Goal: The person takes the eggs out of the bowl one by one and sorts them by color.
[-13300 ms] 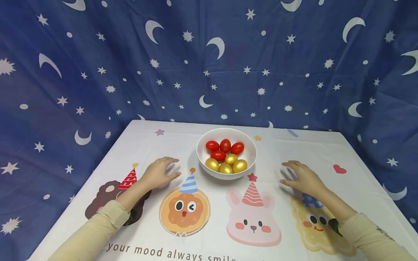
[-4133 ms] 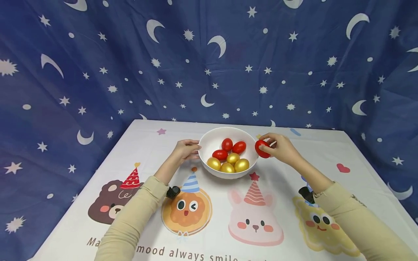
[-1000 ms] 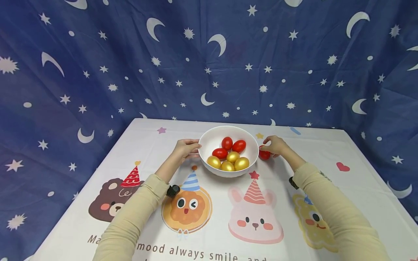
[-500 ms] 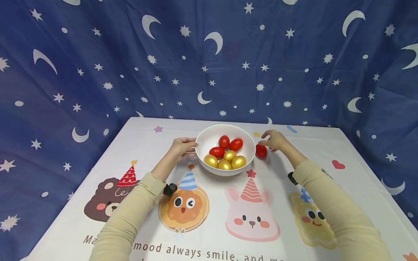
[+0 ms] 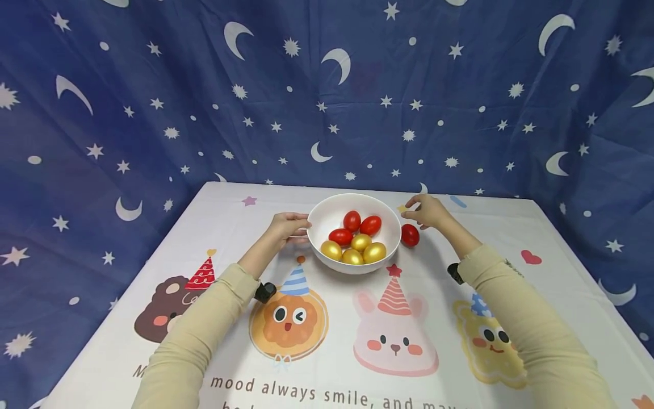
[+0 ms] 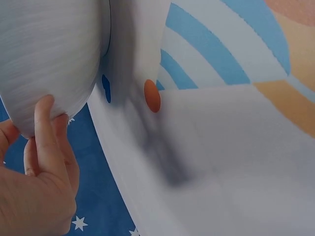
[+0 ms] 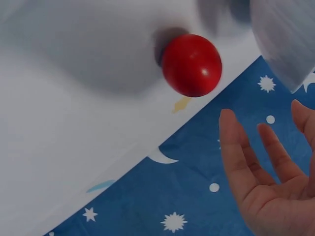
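Note:
A white bowl [image 5: 323, 218] stands near the back of the table, with 3 red eggs [image 5: 352, 221] and several gold eggs [image 5: 375, 253] in it. My left hand [image 5: 284, 228] grips the bowl's left rim; the left wrist view shows fingers [image 6: 47, 132] against its outer wall. Just right of the bowl, another red egg [image 5: 410, 234] lies on the cloth. My right hand [image 5: 431, 213] hovers behind and right of that egg, apart from it. In the right wrist view the fingers [image 7: 230, 142] are spread, holding nothing.
A white cloth [image 5: 337, 307] printed with cartoon figures covers the table. Behind it hangs a dark blue curtain [image 5: 276, 153] with moons and stars. Black wrist cameras [image 5: 265, 292] sit under both sleeves.
The red egg has gone from inside the bowl to the cloth on its right. My right hand has let go of it and moved up and away. My left hand keeps holding the rim.

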Motion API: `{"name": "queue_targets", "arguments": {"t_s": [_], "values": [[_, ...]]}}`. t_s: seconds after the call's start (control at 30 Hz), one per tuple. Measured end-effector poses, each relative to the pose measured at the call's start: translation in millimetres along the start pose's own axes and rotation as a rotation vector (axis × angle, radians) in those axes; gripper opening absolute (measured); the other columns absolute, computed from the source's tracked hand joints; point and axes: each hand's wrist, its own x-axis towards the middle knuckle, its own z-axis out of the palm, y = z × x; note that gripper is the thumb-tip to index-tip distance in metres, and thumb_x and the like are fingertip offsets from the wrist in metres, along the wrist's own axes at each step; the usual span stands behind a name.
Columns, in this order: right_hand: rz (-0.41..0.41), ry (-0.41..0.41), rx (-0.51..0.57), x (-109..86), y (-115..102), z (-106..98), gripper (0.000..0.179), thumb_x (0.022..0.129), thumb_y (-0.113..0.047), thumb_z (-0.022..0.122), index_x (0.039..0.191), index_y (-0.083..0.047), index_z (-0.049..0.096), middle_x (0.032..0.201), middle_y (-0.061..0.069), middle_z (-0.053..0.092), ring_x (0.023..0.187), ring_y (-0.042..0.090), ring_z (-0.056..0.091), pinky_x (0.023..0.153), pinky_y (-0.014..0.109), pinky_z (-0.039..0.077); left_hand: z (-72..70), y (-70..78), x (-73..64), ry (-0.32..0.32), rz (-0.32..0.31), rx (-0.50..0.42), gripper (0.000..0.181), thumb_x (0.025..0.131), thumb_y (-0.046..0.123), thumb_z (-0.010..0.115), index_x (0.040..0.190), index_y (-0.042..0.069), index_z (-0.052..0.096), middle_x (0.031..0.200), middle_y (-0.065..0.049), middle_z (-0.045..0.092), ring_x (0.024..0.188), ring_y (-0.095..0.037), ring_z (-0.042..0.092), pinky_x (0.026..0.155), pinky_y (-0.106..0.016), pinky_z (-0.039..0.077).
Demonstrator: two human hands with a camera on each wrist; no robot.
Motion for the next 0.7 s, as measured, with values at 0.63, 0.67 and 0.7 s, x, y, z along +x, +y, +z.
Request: {"name": "queue_targets", "arguments": {"t_s": [0.63, 0.67, 0.7], "values": [[-0.105, 0.046, -0.025, -2.7, -49, -2, 0.037, 0.089, -0.014, 0.064, 0.118, 0.006, 0.057, 0.101, 0.027, 0.062, 0.081, 0.034, 0.062, 0.073, 0.038, 0.063, 1.8, -2.6, -1.9, 0.003, 0.032, -0.037, 0.037, 0.087, 0.009, 0.064, 0.124, 0.005, 0.06, 0.124, -0.017, 0.06, 0.067, -0.009, 0.065, 0.076, -0.028, 0.062], [-0.11, 0.039, -0.031, -3.5, -53, -2, 0.037, 0.089, -0.015, 0.065, 0.118, 0.006, 0.057, 0.101, 0.027, 0.062, 0.081, 0.033, 0.062, 0.072, 0.037, 0.063, 1.1, -2.8, -2.7, 0.005, 0.034, -0.039, 0.037, 0.087, 0.009, 0.064, 0.124, 0.005, 0.06, 0.124, -0.017, 0.06, 0.067, -0.009, 0.065, 0.076, -0.028, 0.062], [-0.115, 0.031, -0.033, -4.1, -57, -1, 0.037, 0.088, -0.015, 0.065, 0.118, 0.006, 0.057, 0.1, 0.026, 0.062, 0.08, 0.032, 0.061, 0.072, 0.036, 0.063, 0.1, -3.2, -3.5, 0.006, 0.03, -0.043, 0.037, 0.087, 0.01, 0.064, 0.124, 0.006, 0.06, 0.124, -0.017, 0.06, 0.068, -0.009, 0.065, 0.077, -0.029, 0.062]]}}
